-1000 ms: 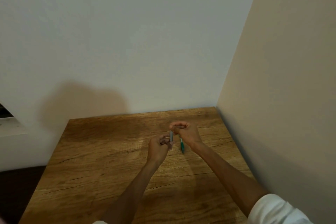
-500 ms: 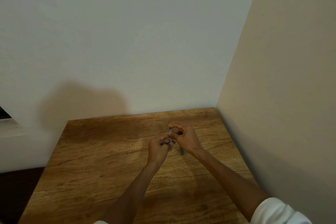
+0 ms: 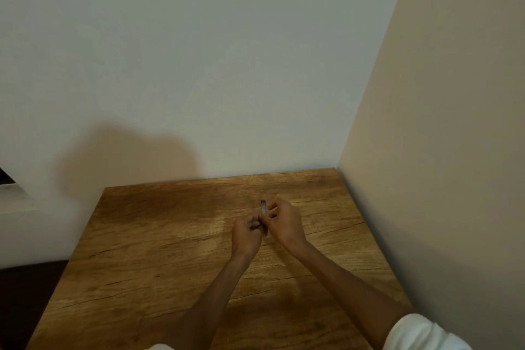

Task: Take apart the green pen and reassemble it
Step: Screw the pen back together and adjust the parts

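Observation:
Both hands meet over the far right part of the wooden table. My left hand is closed around the lower end of a thin pen part, which stands nearly upright and shows grey-blue above the fingers. My right hand pinches the same part from the right, fingers curled beside its upper stretch. The two hands touch each other. The green pen piece that lay on the table is hidden behind my right hand.
A white wall runs along the table's far edge and a beige wall along its right edge. The table's left edge drops to a dark floor. A white sleeve shows at the bottom right.
My right hand has moved left and closed in on the upright pen part, meeting my left hand. The green piece on the table, visible a second ago, is now covered by it.

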